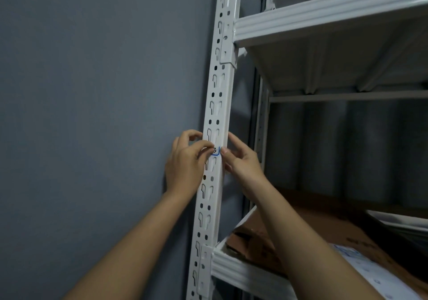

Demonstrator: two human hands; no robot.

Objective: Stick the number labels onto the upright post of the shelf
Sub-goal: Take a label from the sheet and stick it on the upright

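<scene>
Head view, both hands' fingers pressing blue-edged label on post

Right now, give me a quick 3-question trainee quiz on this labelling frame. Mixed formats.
1. True or false: the label sits on the post above the upper shelf beam.
2. Which edge colour does the label show? A red, B blue, C green.
3. Fill in: the left hand holds the label's left side and the right hand touches its ____ side.

Key: 1 false, it sits between the upper beam and the lower beam. 2 B. 3 right.
</scene>
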